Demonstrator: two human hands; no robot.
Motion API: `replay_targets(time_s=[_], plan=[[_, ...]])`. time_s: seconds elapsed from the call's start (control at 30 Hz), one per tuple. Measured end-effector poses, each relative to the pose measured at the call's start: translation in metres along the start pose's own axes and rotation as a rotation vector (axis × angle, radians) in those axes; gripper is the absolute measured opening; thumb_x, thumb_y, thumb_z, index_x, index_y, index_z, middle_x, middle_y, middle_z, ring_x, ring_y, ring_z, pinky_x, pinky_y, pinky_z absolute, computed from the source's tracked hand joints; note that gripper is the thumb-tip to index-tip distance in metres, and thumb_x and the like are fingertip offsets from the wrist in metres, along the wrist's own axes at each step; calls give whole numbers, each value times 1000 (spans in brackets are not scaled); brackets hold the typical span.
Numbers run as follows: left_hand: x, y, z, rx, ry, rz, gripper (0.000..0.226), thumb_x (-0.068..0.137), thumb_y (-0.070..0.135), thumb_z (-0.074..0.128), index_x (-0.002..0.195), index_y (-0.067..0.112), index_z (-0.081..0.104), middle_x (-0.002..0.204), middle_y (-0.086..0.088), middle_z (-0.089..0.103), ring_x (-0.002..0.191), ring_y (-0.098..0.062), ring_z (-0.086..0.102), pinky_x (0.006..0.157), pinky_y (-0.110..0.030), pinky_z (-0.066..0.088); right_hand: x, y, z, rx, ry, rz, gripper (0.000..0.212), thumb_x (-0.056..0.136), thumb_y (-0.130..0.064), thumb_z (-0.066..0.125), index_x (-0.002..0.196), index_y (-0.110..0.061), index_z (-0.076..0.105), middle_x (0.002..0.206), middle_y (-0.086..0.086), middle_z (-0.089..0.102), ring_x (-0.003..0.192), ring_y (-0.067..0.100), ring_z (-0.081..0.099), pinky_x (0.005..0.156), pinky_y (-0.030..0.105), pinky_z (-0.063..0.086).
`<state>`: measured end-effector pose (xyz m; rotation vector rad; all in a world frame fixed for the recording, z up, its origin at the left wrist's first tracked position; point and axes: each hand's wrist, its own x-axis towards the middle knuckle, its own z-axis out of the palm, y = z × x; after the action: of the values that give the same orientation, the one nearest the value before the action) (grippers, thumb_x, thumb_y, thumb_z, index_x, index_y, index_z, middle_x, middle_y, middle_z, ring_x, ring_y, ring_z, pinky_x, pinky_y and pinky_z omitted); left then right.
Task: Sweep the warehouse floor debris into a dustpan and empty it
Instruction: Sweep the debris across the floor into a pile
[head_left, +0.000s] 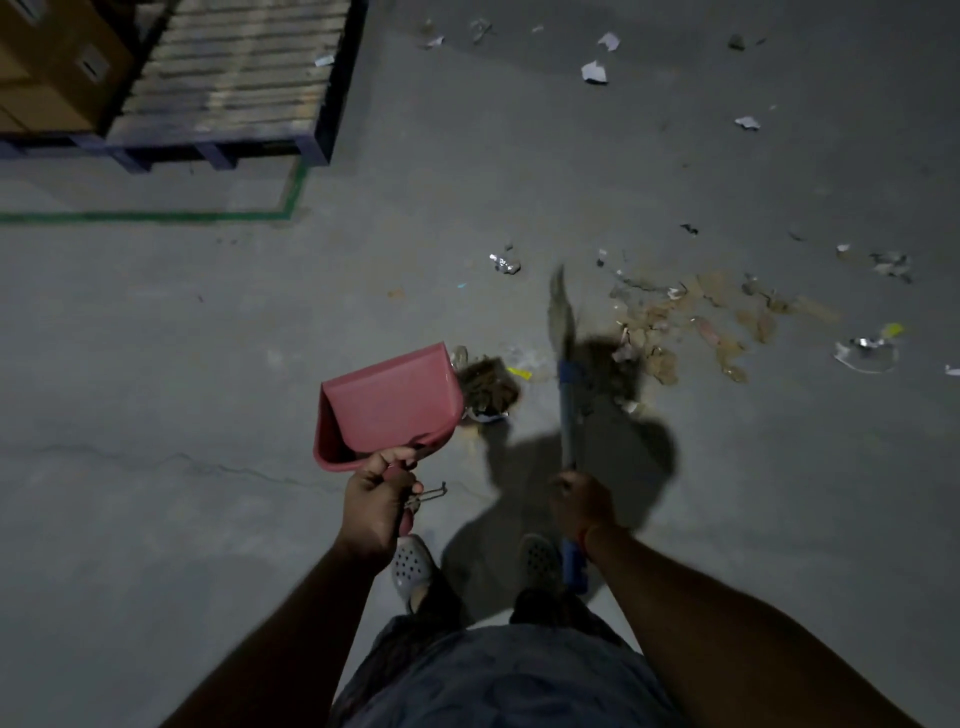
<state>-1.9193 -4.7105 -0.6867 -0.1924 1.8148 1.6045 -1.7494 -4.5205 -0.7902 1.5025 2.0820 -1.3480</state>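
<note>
- We hold the pink dustpan (389, 397) in our left hand (375, 506), fingers curled tight round its handle, thumb on top near the pan's rear wall.
- The dustpan is our landmark: its mouth faces right, and we cannot tell whether its lip touches the concrete floor (156, 338).
- Just off the dustpan's mouth sits a small brown debris pile (488, 387), touching or nearly touching the lip, with a yellow scrap (519, 372) beside it.
- Right of that pile stands the broom (566, 374), blue-handled, its bristle head blurred and pointing away from us.
- Our right hand (582, 501) is wrapped round the broom handle, well right of the dustpan's handle, fully closed on the shaft.
- Further right of the dustpan, beyond the broom, lies a wide spread of brown scraps (727, 322) and a silvery piece (865, 353).
- Far beyond the dustpan, up and to the right, white paper bits (595, 71) dot the floor.
- Up and left of the dustpan sits a blue pallet (322, 104) bearing flat stacked sheets, with cardboard boxes (47, 62) at its left, and a green floor line (156, 216) marking its bay.
- Below the dustpan, we see our grey clogs (413, 566) and a thin crack (182, 460) running off to the left.
</note>
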Motion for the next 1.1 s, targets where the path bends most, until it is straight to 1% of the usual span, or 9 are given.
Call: replay_targets(time_s=[0.17, 0.27, 0.4, 0.53, 0.7, 0.87, 0.93, 1.0, 1.1], plan=[[-13, -8, -12, -23, 32, -14, 20, 99, -7, 45, 100, 6, 61, 61, -13, 52, 39, -13, 42, 37, -14, 28, -14, -1, 27, 29, -178, -96, 25, 95, -7, 57, 116, -13, 69, 116, 3, 65, 112, 28, 61, 95, 32, 51], [-24, -12, -28, -34, 85, -15, 22, 97, -9, 44, 99, 6, 60, 61, -11, 52, 39, -13, 41, 37, -13, 28, -24, -10, 55, 17, -286, -165, 26, 95, -3, 56, 117, -11, 68, 125, 12, 63, 113, 32, 61, 94, 40, 53], [-36, -22, -57, -30, 158, -32, 24, 96, -10, 45, 99, 8, 60, 62, -11, 51, 39, -13, 38, 39, -14, 25, -38, -25, 82, -99, -412, -235, 27, 93, -7, 57, 117, -13, 68, 127, 14, 62, 112, 32, 61, 91, 34, 51], [-43, -30, -88, -27, 217, -47, 24, 94, -10, 44, 98, 9, 59, 62, -10, 51, 39, -13, 37, 42, -14, 22, -42, -44, 100, -256, -560, -306, 34, 92, -8, 56, 122, -14, 67, 136, 8, 58, 128, 27, 52, 107, 26, 40], [-49, -37, -113, -31, 255, -47, 23, 95, -9, 43, 99, 8, 59, 64, -11, 49, 40, -13, 35, 42, -14, 21, -45, -66, 135, -418, -688, -329, 39, 90, -11, 55, 127, -17, 67, 139, 2, 57, 129, 24, 52, 108, 26, 41], [-52, -37, -125, -52, 258, -46, 18, 86, 2, 53, 103, 6, 59, 64, -12, 48, 42, -14, 35, 42, -15, 21, -52, -63, 157, -368, -679, -252, 31, 93, -14, 56, 120, -18, 71, 131, 4, 63, 116, 26, 61, 99, 29, 51], [-51, -38, -127, -51, 256, -56, 17, 90, -1, 51, 103, 6, 58, 65, -12, 49, 42, -13, 34, 42, -16, 21, -51, -56, 159, -267, -639, -184, 30, 93, -12, 55, 118, -17, 71, 123, 7, 67, 103, 29, 67, 86, 34, 59], [-49, -40, -128, -45, 257, -70, 20, 95, -6, 45, 103, 5, 58, 64, -12, 49, 41, -13, 34, 41, -15, 21, -48, -52, 153, -172, -559, -143, 29, 93, -8, 56, 115, -12, 72, 118, 10, 69, 99, 30, 68, 82, 33, 59], [-45, -39, -124, -43, 243, -78, 21, 96, -6, 44, 103, 6, 59, 65, -12, 49, 41, -12, 34, 42, -16, 21, -34, -41, 137, -2, -447, -56, 25, 92, -1, 53, 105, -10, 73, 92, 9, 68, 82, 27, 64, 78, 35, 57]])
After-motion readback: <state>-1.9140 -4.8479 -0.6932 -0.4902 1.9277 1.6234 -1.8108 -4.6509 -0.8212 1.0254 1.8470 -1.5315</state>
